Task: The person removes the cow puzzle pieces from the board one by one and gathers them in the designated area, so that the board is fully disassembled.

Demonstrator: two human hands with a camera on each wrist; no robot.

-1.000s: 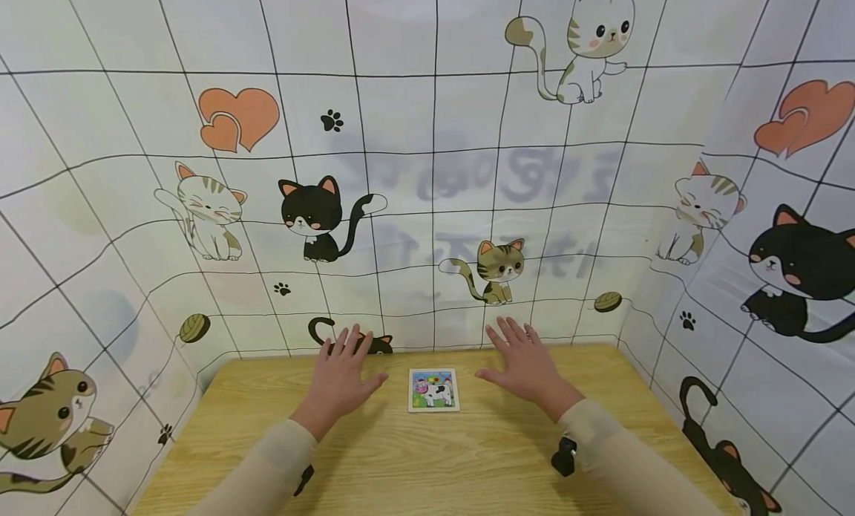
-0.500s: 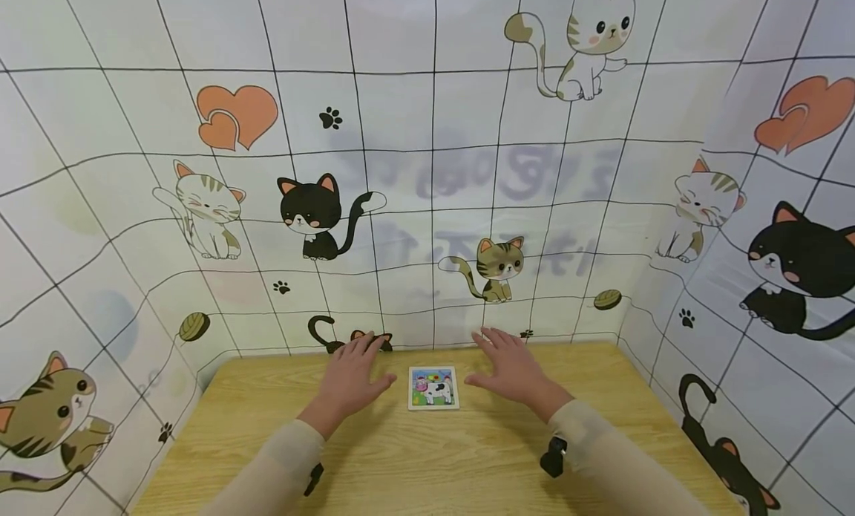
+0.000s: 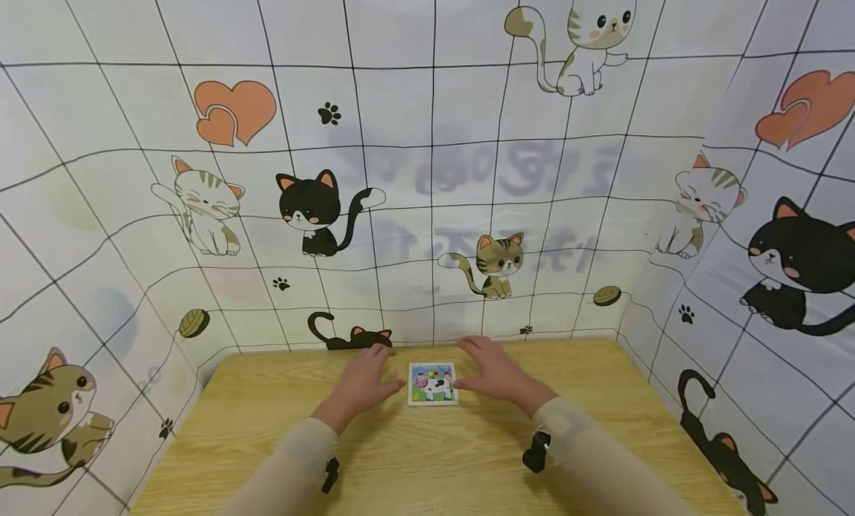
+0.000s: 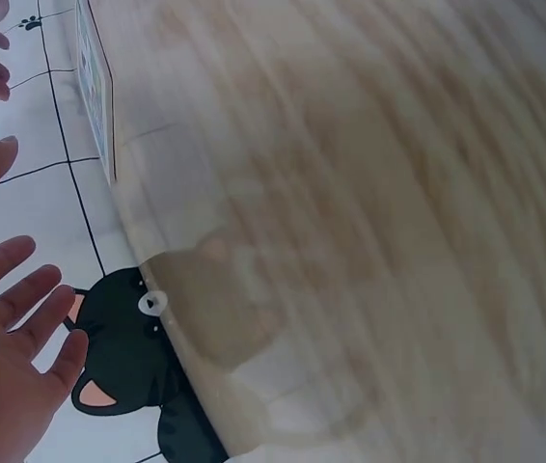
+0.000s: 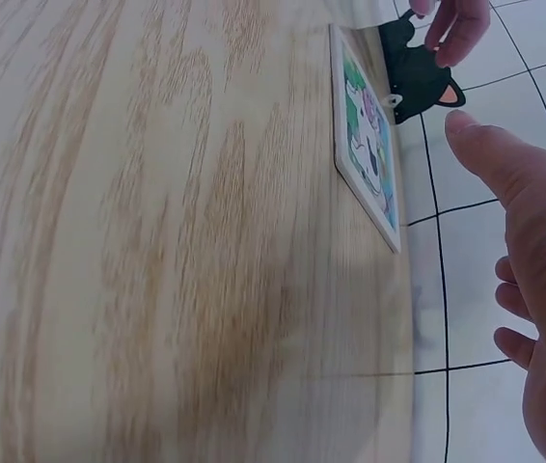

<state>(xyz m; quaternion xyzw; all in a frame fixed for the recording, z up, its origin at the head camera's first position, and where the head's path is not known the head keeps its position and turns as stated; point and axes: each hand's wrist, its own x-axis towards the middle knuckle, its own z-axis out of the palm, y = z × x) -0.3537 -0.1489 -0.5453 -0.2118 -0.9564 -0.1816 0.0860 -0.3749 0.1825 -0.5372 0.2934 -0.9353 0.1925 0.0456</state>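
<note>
A small square board with a cow picture (image 3: pixel 433 384) and a white border lies flat near the back of the table. Just left of it is my left hand (image 3: pixel 363 382), fingers apart and loosely bent, thumb pointing at the board. On the other side, my right hand (image 3: pixel 497 373) has its thumb tip right at the board's right edge. Both palms are free of any object. In the left wrist view the left hand (image 4: pixel 13 357) shows spread fingers. The right wrist view shows the right hand (image 5: pixel 543 260) with its thumb extended near the board (image 5: pixel 368 145).
The wooden table (image 3: pixel 427 456) reaches back to a white grid-patterned cloth (image 3: pixel 401 130) printed with cats, hearts and paws. This cloth also encloses the left and right sides. Dark wrist devices (image 3: pixel 536 452) sit under both sleeves.
Both hands have moved inward toward the cow board, from wide on either side to close beside it. Their fingers are more bent than before. The board stays in place.
</note>
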